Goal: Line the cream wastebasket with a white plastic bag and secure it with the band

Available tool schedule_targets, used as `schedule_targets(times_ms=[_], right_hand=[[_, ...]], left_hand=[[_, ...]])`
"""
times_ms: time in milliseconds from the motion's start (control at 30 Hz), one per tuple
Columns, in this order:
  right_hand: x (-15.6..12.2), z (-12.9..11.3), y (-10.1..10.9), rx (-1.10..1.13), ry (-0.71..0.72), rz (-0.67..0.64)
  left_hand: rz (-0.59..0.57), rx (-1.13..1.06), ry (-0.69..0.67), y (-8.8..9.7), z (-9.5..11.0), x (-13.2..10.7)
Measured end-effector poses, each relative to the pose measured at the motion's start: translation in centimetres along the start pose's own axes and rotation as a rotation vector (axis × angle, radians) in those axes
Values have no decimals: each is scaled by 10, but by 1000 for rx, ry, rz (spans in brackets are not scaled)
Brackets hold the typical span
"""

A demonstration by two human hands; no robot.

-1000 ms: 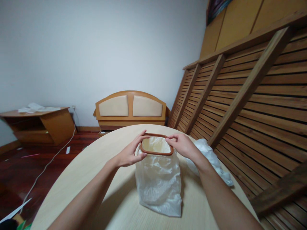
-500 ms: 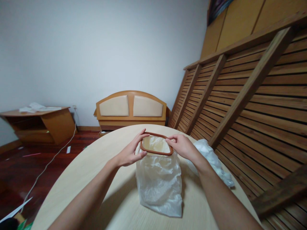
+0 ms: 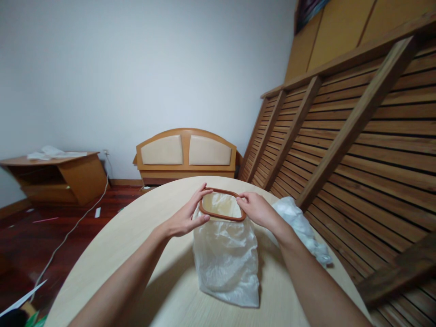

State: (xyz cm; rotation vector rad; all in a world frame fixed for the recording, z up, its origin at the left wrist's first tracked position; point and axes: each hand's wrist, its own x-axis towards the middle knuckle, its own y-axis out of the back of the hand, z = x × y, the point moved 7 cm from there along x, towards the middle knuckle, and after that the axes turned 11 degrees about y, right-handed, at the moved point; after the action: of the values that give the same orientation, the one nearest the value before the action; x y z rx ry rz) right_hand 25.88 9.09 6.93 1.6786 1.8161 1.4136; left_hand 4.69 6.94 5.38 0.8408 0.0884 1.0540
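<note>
A brown rounded-rectangular rim ring (image 3: 223, 219) sits at the mouth of a translucent white plastic bag (image 3: 226, 268). The bag hangs down over the outside in wrinkled folds, its lower edge loose toward me. Inside the ring, a pale yellowish hollow shows; whatever stands under the bag is mostly covered. My left hand (image 3: 187, 218) spans the ring's left end, fingers on the far side and thumb at the near side. At the right end, my right hand (image 3: 255, 206) pinches the ring between thumb and curled fingers.
Everything rests on a round pale wooden table (image 3: 170, 277). A crumpled white plastic bundle (image 3: 303, 227) lies near its right edge. Wooden slatted panels (image 3: 384, 168) lean close on the right. Behind stand a headboard (image 3: 185, 152) and, left, a low cabinet (image 3: 81, 179).
Almost nothing differs. My right hand has shifted very slightly along the ring, and the bag's lower edge has moved a touch.
</note>
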Motion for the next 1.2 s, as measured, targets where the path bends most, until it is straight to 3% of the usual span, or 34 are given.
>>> schedule_targets(times_ms=[433, 567, 667, 833, 967, 1200], right_hand=[[0, -1, -4, 27, 112, -13], [0, -7, 1, -68, 170, 73], [2, -16, 2, -4, 250, 111], [-1, -26, -10, 210, 271, -59], [-8, -27, -21, 200, 252, -229], [-9, -29, -25, 112, 278, -266]], left_hand=[[-3, 25, -61, 2, 1, 1], [-15, 26, -55, 2, 2, 0], [-19, 23, -48, 2, 3, 1], [-26, 31, -53, 2, 4, 1], [-31, 33, -60, 3, 2, 0], [-34, 45, -43, 2, -2, -1]])
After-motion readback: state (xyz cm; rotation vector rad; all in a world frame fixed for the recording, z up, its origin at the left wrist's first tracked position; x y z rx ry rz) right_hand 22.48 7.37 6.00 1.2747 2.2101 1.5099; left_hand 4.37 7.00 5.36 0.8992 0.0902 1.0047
